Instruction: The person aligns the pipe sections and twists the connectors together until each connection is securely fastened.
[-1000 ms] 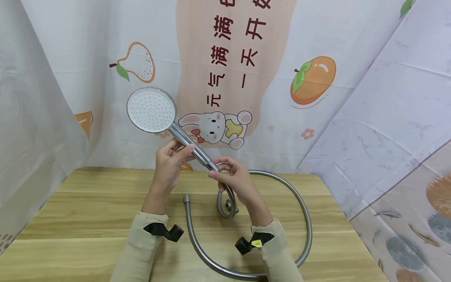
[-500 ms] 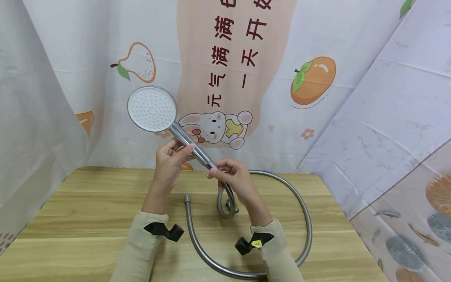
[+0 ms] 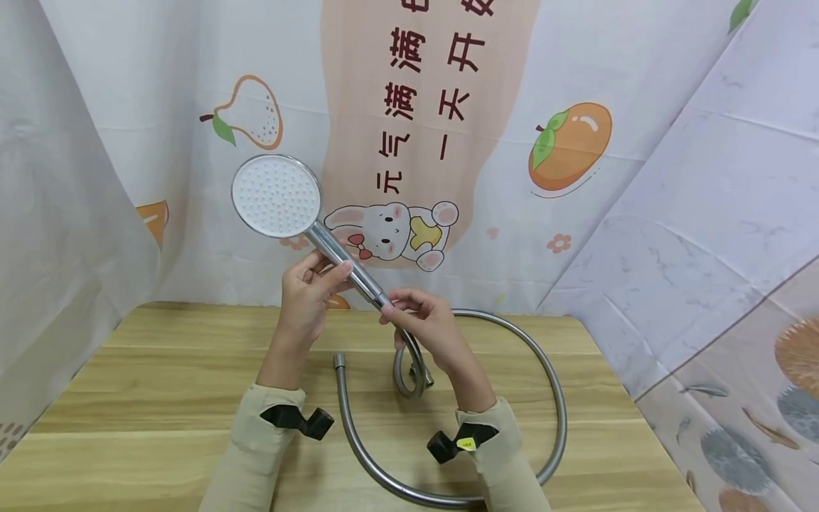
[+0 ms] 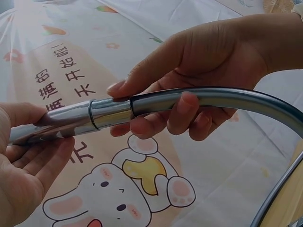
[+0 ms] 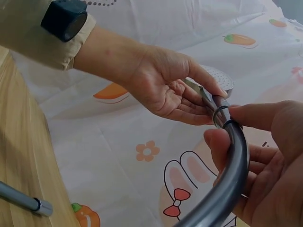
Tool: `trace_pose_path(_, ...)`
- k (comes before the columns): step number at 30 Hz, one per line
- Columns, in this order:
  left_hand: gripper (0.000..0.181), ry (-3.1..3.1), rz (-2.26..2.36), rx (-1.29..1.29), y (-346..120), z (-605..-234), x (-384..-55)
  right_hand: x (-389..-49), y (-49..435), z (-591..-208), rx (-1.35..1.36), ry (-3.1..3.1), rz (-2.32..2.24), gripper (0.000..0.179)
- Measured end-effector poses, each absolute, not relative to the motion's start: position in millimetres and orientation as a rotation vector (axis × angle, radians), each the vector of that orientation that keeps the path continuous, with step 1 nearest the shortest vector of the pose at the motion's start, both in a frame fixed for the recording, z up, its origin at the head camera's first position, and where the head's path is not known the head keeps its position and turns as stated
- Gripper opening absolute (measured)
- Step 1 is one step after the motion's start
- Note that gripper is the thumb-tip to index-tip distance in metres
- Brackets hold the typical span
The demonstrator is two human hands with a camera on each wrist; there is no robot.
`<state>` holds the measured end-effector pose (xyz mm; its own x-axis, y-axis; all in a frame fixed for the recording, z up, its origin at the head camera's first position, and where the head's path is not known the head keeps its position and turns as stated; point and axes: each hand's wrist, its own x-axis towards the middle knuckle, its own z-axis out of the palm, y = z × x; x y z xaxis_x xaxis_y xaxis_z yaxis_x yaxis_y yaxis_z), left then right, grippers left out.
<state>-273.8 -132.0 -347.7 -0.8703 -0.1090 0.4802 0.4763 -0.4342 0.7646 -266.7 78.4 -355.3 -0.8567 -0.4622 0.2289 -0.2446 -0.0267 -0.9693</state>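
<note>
A chrome hand shower (image 3: 276,195) with a round white nozzle face is held up at a slant above the table, face toward me. My left hand (image 3: 306,297) grips the middle of its handle (image 3: 333,249) between thumb and fingers. At the handle's lower end, my right hand (image 3: 425,323) pinches the metal connector (image 4: 112,111) of the grey shower hose (image 3: 557,398). Connector and handle meet end to end; how tightly they join I cannot tell. From there the hose curls down in a small loop behind the right hand.
The hose sweeps in a wide curve over the wooden table (image 3: 160,398), its other end (image 3: 339,360) lying left of the loop. A small metal fitting (image 3: 429,379) sits partly hidden behind that loop. A printed cloth (image 3: 499,249) hangs behind the table.
My right thumb and fingers have shifted slightly on the connector. The shower's face has risen a touch, while my left hand keeps its grip.
</note>
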Motion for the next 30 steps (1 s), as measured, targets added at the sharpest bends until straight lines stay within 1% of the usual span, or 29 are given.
trace_pose_path(4,0.026,-1.415,-2.337,-0.512,-131.8,-347.3,-273.7,-264.7,76.6,-354.1,-0.796,2.146,-2.014,0.026)
trace_pose_path(10,0.027,-1.423,-2.326,-0.514,-131.6,-346.8,-272.6,-262.3,74.7,-353.2,-0.852,2.219,-1.988,0.017)
trace_pose_path(14,0.025,-1.422,-2.325,-0.506,-131.3,-345.9,-271.6,-263.3,75.7,-353.8,-0.877,2.194,-1.969,0.014)
trace_pose_path(22,0.022,-1.471,-2.295,-0.490,-131.2,-343.4,-271.3,-265.3,77.8,-353.9,-0.903,2.064,-1.915,0.023)
trace_pose_path(25,0.022,-1.476,-2.287,-0.489,-131.5,-344.1,-271.1,-264.5,77.2,-353.6,-0.904,2.062,-1.893,0.023)
trace_pose_path(30,0.023,-1.466,-2.292,-0.490,-130.6,-344.7,-271.2,-262.1,76.0,-353.9,-0.858,2.202,-1.856,0.014)
